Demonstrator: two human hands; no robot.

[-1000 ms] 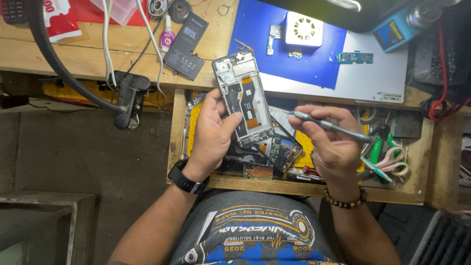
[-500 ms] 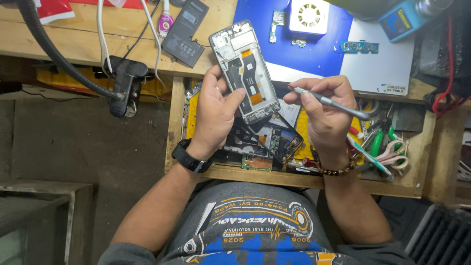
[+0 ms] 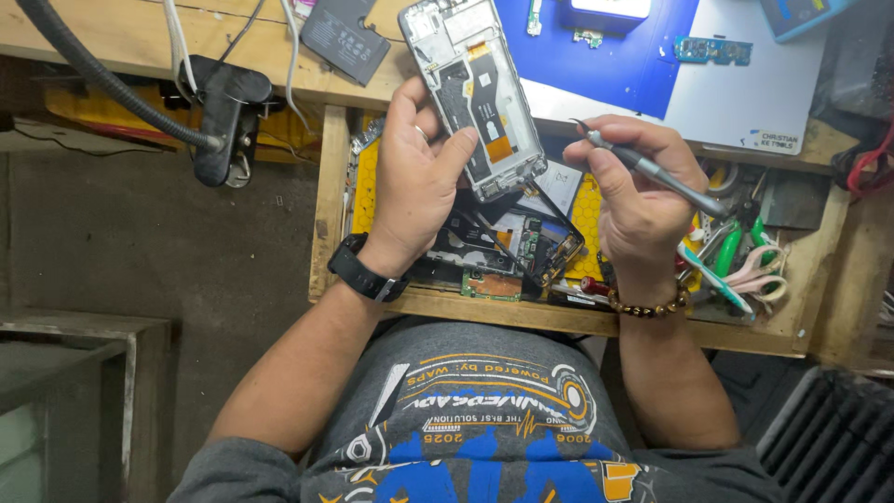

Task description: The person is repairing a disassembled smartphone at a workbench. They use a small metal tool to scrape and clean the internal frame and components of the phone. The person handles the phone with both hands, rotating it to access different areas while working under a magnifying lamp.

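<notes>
While left hand grips phone — drawer crowded.

Single head-worn camera, looking steeply down and close over the person's lap — wooden drawer and bench edge fill the frame (no second view to compare).

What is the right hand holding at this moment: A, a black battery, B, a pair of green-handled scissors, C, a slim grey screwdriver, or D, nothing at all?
C: the right hand grips a slim grey screwdriver, its tip pointing toward the opened phone held in the left hand.
</notes>
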